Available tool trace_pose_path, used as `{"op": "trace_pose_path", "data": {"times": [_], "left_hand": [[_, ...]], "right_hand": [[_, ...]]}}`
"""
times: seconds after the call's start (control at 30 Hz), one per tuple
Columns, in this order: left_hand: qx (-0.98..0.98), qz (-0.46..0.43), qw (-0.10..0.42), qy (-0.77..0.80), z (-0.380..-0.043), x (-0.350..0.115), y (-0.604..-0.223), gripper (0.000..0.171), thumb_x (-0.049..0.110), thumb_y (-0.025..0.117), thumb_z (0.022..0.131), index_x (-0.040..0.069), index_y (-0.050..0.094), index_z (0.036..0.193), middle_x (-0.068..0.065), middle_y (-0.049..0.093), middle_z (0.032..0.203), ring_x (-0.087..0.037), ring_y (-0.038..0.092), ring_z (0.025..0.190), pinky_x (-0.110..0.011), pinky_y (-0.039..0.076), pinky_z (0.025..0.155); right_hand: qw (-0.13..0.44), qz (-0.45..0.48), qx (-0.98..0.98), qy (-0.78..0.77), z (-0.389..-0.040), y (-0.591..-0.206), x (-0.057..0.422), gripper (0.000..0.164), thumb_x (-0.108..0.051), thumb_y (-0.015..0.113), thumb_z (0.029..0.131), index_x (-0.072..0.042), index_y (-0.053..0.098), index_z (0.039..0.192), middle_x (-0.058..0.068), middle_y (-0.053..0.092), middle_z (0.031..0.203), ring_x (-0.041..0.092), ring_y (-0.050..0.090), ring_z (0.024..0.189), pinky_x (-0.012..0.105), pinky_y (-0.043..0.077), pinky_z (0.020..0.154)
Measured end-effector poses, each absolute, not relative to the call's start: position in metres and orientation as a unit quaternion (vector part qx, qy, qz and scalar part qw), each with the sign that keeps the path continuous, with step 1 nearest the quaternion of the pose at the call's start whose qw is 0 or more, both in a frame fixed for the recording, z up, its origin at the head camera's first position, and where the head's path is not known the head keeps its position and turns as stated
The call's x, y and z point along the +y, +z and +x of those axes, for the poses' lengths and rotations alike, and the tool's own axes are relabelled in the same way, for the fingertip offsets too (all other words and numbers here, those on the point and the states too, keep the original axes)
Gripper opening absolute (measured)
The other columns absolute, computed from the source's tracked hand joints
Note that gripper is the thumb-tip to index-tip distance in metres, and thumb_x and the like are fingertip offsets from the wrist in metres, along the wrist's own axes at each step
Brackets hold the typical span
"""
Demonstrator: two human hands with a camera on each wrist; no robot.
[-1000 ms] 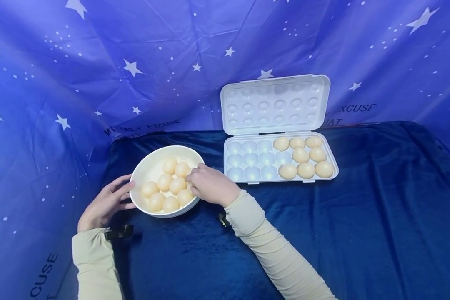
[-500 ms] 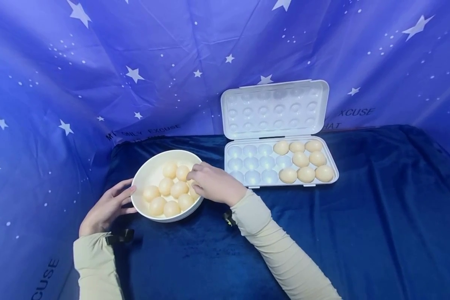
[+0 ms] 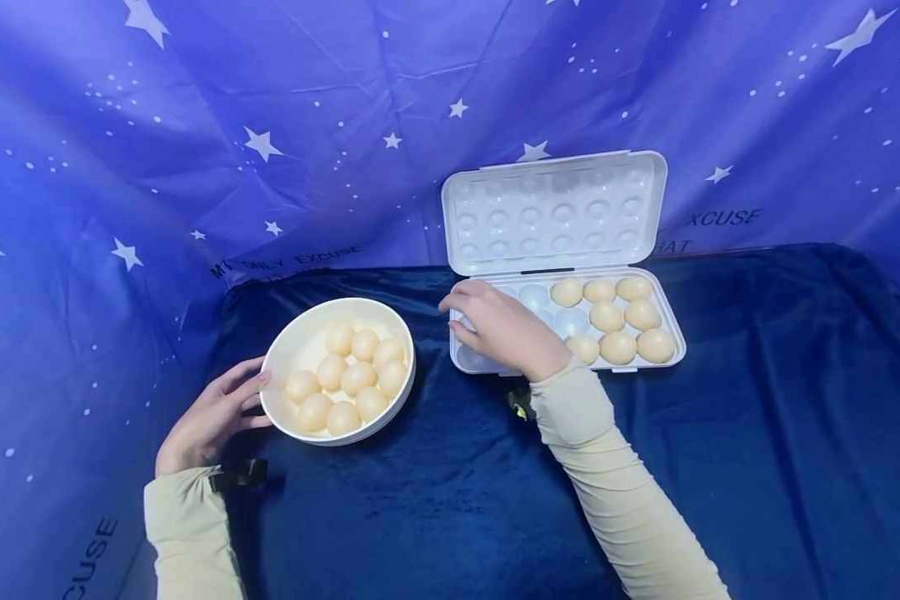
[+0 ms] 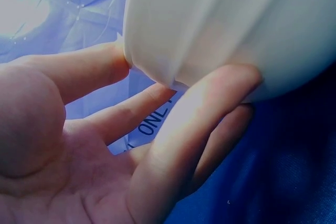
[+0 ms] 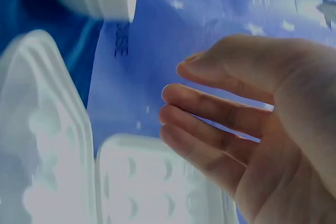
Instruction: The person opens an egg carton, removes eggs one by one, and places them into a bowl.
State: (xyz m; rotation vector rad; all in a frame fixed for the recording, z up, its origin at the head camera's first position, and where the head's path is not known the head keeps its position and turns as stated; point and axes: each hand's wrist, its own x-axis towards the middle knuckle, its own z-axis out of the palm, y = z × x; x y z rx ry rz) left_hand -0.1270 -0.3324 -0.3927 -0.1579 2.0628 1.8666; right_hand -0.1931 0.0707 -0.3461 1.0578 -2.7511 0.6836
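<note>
My left hand (image 3: 210,417) holds a cream-white bowl (image 3: 292,346) at its left rim. In the left wrist view, its thumb and fingers (image 4: 189,119) grip the bowl's wall (image 4: 220,30). Several pale round eggs (image 3: 358,377) lie in the bowl. Over the left part of an open white egg box (image 3: 572,322) hovers my right hand (image 3: 506,329), fingers extended and holding nothing. It hides some left hollows and part of one egg. Eggs (image 3: 617,348) fill most of the box's right half. The right wrist view shows spread fingers (image 5: 210,129) above the box (image 5: 149,153).
Upright at the back stands the box's hinged lid (image 3: 551,225), near the blue star-patterned curtain (image 3: 330,108). A dark blue cloth (image 3: 420,508) covers the table. Between bowl and box lies a narrow strip of cloth.
My right hand has left the eggs at the bowl's right side and moved right, over the egg box, with nothing in it. The left hand stays on the bowl.
</note>
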Motion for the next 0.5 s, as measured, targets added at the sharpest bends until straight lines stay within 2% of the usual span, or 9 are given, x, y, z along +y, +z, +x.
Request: {"op": "trace_pose_path", "data": {"times": [0.17, 0.5], "left_hand": [[0.728, -0.055, 0.176, 0.661, -0.126, -0.332, -0.393, 0.024, 0.024, 0.052, 0.105, 0.023, 0.049, 0.129, 0.013, 0.069, 0.106, -0.004, 0.068, 0.097, -0.032, 0.06, 0.078], [0.729, -0.057, 0.174, 0.66, -0.126, -0.332, -0.393, 0.025, 0.024, 0.052, 0.105, 0.022, 0.048, 0.129, 0.013, 0.069, 0.106, -0.004, 0.068, 0.096, -0.031, 0.06, 0.077]], "right_hand": [[0.053, 0.314, -0.919, 0.233, -0.201, -0.345, 0.092, 0.026, -0.009, 0.06, 0.095, 0.002, 0.067, 0.117, 0.017, 0.065, 0.121, 0.034, 0.057, 0.121, 0.045, 0.044, 0.106], [0.024, 0.237, -0.933, 0.27, -0.216, -0.349, 0.133, 0.028, -0.008, 0.058, 0.096, 0.005, 0.064, 0.12, 0.022, 0.064, 0.123, 0.037, 0.056, 0.12, 0.05, 0.043, 0.105]]}}
